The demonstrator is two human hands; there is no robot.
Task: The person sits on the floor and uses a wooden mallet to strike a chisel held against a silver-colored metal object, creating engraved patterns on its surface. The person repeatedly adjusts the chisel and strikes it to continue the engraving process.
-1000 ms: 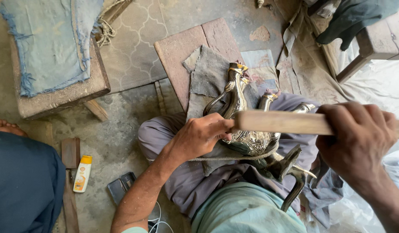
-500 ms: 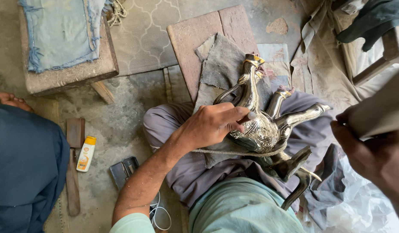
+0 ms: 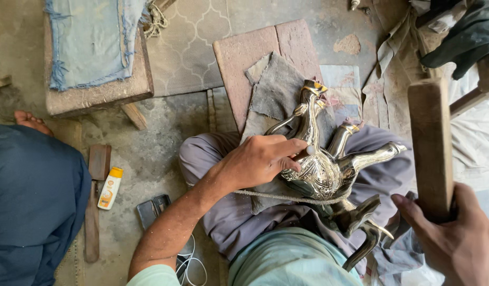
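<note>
A shiny engraved metal vessel (image 3: 321, 172) with a long neck and curved spouts lies on my lap over grey trousers (image 3: 228, 212). My left hand (image 3: 260, 159) rests on its left side and pinches a small pale-tipped punch (image 3: 307, 152) against the metal. At the lower right, my right hand (image 3: 456, 238) grips a thick wooden stick (image 3: 429, 143), which stands upright and well clear of the vessel. A thin cord (image 3: 287, 197) runs across my lap under the vessel.
A pink stone slab (image 3: 255, 58) with a grey cloth (image 3: 279, 90) lies ahead. A wooden stool with denim padding (image 3: 96, 58) stands at the upper left. Another person's blue-clad leg (image 3: 33, 196) and bare foot (image 3: 30, 122) are at the left, beside a small bottle (image 3: 110, 188), a phone (image 3: 153, 209) and a wooden bat (image 3: 93, 206).
The wooden stick lay across the vessel a second ago; my right hand has swung it up and away to the right. My left hand stays on the vessel.
</note>
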